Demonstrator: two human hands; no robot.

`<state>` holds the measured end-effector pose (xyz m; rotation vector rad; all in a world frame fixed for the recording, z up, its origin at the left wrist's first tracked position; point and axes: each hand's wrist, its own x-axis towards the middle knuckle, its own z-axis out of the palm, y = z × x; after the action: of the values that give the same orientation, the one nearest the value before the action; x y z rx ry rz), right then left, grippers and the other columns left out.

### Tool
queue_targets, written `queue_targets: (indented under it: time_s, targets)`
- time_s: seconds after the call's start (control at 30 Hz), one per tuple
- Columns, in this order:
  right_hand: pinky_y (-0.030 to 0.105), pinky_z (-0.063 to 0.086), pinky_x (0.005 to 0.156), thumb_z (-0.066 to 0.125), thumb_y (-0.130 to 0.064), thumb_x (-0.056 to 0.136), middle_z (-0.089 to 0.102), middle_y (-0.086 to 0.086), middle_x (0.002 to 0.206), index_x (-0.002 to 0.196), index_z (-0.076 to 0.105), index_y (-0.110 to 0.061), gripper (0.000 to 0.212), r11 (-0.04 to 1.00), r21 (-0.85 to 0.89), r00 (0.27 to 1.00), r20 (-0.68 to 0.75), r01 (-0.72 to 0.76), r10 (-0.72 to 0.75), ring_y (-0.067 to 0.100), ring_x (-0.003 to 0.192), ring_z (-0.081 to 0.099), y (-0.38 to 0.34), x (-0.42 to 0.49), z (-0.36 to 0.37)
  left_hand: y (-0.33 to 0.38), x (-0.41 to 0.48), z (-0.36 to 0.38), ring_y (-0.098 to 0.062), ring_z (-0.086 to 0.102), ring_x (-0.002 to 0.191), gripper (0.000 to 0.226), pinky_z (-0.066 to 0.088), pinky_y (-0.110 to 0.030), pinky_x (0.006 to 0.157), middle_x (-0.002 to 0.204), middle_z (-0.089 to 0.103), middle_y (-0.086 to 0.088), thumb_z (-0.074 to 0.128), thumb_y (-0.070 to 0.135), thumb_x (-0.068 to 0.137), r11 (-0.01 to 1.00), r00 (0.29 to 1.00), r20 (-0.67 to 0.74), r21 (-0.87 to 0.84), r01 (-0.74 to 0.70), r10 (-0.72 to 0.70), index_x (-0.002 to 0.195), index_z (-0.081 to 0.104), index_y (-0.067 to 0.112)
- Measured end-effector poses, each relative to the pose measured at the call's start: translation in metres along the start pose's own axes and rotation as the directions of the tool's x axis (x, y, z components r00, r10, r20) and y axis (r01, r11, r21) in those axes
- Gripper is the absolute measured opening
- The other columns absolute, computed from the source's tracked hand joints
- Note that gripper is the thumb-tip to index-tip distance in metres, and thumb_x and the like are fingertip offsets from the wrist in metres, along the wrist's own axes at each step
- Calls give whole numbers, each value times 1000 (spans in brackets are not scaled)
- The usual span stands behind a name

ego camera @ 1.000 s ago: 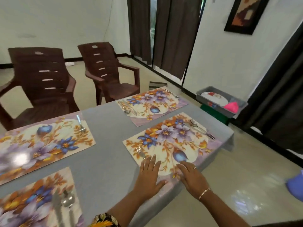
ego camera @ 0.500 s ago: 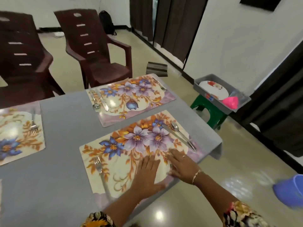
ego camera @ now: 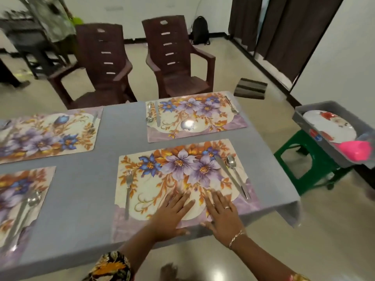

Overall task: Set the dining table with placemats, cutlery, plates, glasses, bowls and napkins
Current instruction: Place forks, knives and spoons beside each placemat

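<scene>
Our left hand (ego camera: 174, 211) and right hand (ego camera: 221, 212) still press flat, fingers straight and apart, on the placemat (ego camera: 182, 175) at lower centre of the counter (ego camera: 81, 199); mat looks squared now, so we judge the plate (ego camera: 328, 126) at right edge comes next

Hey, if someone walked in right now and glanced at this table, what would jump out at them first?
The nearest placemat, bright with purple and orange flowers on the grey table, with the left hand and right hand lying flat on its near edge. A fork sits on its left, a knife and spoon on its right. Off to the right, a grey tray holds a red-patterned plate and a hot-pink item.
</scene>
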<state>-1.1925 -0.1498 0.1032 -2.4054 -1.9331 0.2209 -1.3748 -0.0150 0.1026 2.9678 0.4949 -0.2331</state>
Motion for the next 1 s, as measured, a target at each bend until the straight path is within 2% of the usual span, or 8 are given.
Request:
queue_targets:
  time_s: [0.07, 0.2, 0.37, 0.57, 0.67, 0.77, 0.9, 1.0]
  targets:
    - [41, 47, 93, 35, -62, 76, 53, 10, 135, 134, 42, -16, 74, 1000, 7, 1000, 12, 20, -20, 26, 126, 41, 1, 1, -3, 3, -1, 0, -26, 5, 146, 91, 5, -39, 113, 159, 7, -6, 19, 79, 82, 999, 999, 32, -23, 32, -31, 151, 11, 21]
    - [33, 58, 68, 50, -36, 75, 68, 6, 112, 113, 61, -14, 45, 992, 103, 995, -84, 71, -62, 23, 98, 68, 22, 12, -20, 26, 14, -22, -24, 50, 127, 73, 36, -36, 107, 137, 53, -3, 9, 70, 90, 983, 984, -51, -73, 167, -170, 131, 48, 24]
    - [30, 57, 58, 88, -6, 40, 70, 10, 105, 103, 69, -9, 66, 996, 78, 990, -126, -50, 60, 23, 79, 71, 89, 35, -51, 66, 72, -46, -30, 2, 146, 74, -2, -44, 117, 158, 6, -11, 25, 61, 89, 974, 987, 20, -156, 162, -160, 150, 17, 19]
    - [25, 32, 107, 41, -19, 97, 14, -2, 156, 148, 18, -18, 56, 995, 91, 990, 134, 38, -50, 17, 136, 35, 112, 46, -64, 96, 127, -56, -32, -4, 146, 80, -3, -52, 115, 159, -4, -11, 40, 57, 92, 985, 984, 86, -55, 162, -157, 151, 4, 17]
    - [25, 26, 110, 37, -21, 99, 6, -2, 157, 149, 11, -20, 57, 995, 85, 985, 159, 59, -72, 14, 142, 23, 115, 48, -65, 94, 130, -52, -33, 1, 146, 80, 1, -56, 113, 159, 1, -11, 32, 64, 87, 988, 985, 107, -53, 144, -138, 151, 11, 20]
    - [24, 23, 111, 37, -14, 98, 5, -3, 157, 149, 6, -19, 60, 994, 93, 983, 170, 58, -73, 14, 142, 23, 118, 47, -64, 84, 126, -57, -33, 44, 131, 71, 34, -58, 102, 143, 46, -9, 21, 65, 81, 992, 987, 112, -23, 120, -117, 132, 53, 28]
    - [23, 27, 108, 37, -15, 98, 11, -3, 157, 149, 5, -21, 60, 989, 151, 988, 153, 10, -33, 15, 139, 29, 118, 46, -66, 83, 128, -54, -31, 10, 145, 65, 4, -49, 116, 157, 17, -12, 29, 56, 89, 982, 992, 53, -143, 123, -116, 141, 38, 18]
    - [23, 31, 105, 37, -18, 99, 8, -2, 157, 149, 6, -22, 58, 992, 124, 987, 150, 35, -54, 16, 138, 32, 122, 45, -71, 84, 136, -53, -30, 3, 146, 57, 1, -46, 117, 158, 9, -10, 42, 41, 97, 983, 991, 17, -131, 133, -132, 146, 28, 16]
